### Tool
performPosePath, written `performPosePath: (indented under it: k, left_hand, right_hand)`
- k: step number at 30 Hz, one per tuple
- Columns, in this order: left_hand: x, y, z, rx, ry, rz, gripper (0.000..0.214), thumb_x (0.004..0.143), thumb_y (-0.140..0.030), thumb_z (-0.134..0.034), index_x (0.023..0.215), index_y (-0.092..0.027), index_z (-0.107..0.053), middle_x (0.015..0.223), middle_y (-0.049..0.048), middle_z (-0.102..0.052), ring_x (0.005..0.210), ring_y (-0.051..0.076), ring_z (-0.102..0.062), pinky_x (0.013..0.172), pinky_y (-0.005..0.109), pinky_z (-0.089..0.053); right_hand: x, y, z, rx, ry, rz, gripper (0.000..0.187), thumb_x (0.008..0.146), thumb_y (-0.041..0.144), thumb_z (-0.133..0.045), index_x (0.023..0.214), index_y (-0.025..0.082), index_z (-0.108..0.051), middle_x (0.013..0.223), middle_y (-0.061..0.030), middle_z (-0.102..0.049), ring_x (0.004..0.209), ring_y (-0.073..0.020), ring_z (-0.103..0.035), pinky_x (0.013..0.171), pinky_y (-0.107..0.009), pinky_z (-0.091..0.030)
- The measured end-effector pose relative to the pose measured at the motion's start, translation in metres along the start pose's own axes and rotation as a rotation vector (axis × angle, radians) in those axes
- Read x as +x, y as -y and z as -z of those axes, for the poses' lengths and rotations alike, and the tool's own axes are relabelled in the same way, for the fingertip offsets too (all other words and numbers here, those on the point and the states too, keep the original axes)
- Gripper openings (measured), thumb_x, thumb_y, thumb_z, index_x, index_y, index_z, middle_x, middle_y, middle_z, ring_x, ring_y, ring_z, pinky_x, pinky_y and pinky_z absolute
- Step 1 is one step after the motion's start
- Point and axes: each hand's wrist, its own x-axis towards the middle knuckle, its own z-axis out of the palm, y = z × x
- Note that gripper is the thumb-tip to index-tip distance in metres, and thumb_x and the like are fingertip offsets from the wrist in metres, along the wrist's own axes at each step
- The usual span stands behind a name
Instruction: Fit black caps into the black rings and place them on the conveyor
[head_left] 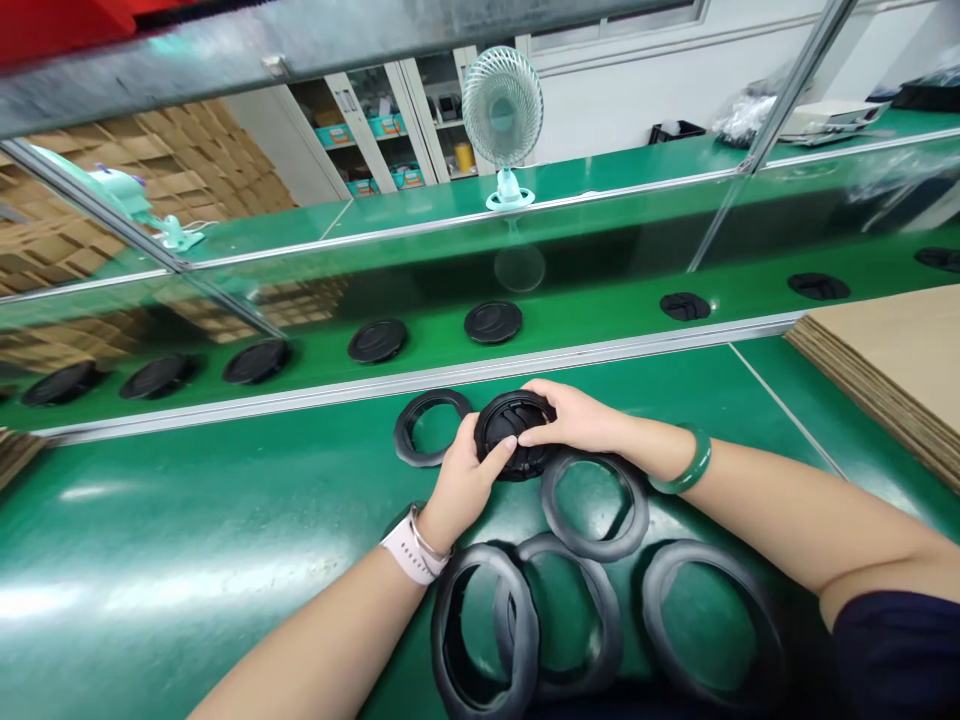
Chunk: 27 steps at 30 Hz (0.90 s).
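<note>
Between my two hands is a round black plastic disc-shaped part (504, 425) with ridges across its face. My left hand (466, 480) grips its left edge, the thumb pressed on the face. From the right, my right hand (574, 418) wraps its far edge, its thumb also on the face. A dark grey ring (409, 445) lies just left of the disc. Another grey ring (637, 515) lies under my right wrist. Closer to my body are more grey rings, among them one upright-looking ring (442, 640) overlapping its neighbour, and one ring (660, 610) at the right.
Beyond a metal rail (315, 392) runs a green conveyor belt (585, 320) carrying several black discs, one disc (493, 322) straight ahead. Stacked cardboard (892, 350) stands at the right. A mint-green fan (502, 110) stands on the far shelf; a metal frame crosses overhead.
</note>
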Motion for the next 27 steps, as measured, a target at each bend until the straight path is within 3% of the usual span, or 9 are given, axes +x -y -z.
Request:
performPosePath:
  k: [18,23,25,27]
  left_hand:
    - [-0.002,-0.004,-0.002,-0.079,0.038,-0.039,0.029,0.090,-0.038,-0.062,0.111,-0.019,-0.054,0.107,0.0036,-0.064,0.103,0.021,-0.060,0.094,0.034,-0.048]
    - [-0.005,-0.006,-0.004,-0.056,0.035,-0.039,0.031,0.090,-0.039,-0.062,0.113,-0.019,-0.055,0.110,0.0046,-0.066,0.104,0.022,-0.062,0.094,0.035,-0.049]
    - [-0.008,-0.009,-0.003,-0.100,0.062,-0.025,0.042,0.091,-0.043,-0.060,0.125,-0.020,-0.050,0.112,0.0063,-0.067,0.096,0.020,-0.065,0.086,0.035,-0.053]
    - [-0.011,-0.012,0.001,-0.086,0.040,-0.044,0.051,0.092,-0.044,-0.060,0.134,-0.021,-0.043,0.114,0.0081,-0.067,0.083,0.018,-0.067,0.076,0.034,-0.054]
  right_hand:
    - [-0.005,0.001,-0.002,-0.070,-0.005,-0.019,0.044,0.072,0.032,-0.081,0.108,0.017,-0.061,0.106,-0.0061,-0.067,0.099,-0.0258,-0.064,0.090,-0.042,-0.050]
    - [-0.003,-0.003,0.001,0.058,0.043,-0.065,0.047,0.069,0.034,-0.085,0.106,0.017,-0.062,0.103,-0.0053,-0.069,0.098,-0.0253,-0.065,0.090,-0.041,-0.051]
    - [0.000,-0.003,0.007,0.150,0.046,-0.097,0.048,0.066,0.033,-0.088,0.104,0.016,-0.063,0.101,-0.0050,-0.070,0.097,-0.0250,-0.066,0.091,-0.041,-0.053]
    - [0.004,-0.005,0.018,0.283,-0.033,-0.136,0.052,0.062,0.032,-0.090,0.104,0.016,-0.065,0.103,-0.0054,-0.071,0.100,-0.0250,-0.066,0.093,-0.040,-0.054]
